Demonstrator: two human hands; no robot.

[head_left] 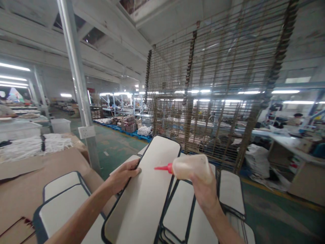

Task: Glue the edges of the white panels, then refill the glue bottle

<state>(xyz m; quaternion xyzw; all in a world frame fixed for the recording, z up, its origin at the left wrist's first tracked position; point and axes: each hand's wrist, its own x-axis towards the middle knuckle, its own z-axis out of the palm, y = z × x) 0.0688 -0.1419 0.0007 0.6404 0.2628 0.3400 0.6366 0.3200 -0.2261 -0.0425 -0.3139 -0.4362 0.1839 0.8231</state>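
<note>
My left hand grips the left edge of a long white panel with rounded corners and a dark border, thumb on its face. The panel is tilted up in front of me. In my right hand is a translucent squeeze bottle with a red nozzle, held on its side. The nozzle points left over the panel's face; whether it touches, I cannot tell. Similar dark-edged panels lie stacked beneath and to the right, and others rest at the left.
A metal post with a socket box stands at the left, beside a brown-covered table bearing white bundles. A tall wire rack leans behind the panels. Farther back are blue pallets with stacked goods. A white sack sits at the right.
</note>
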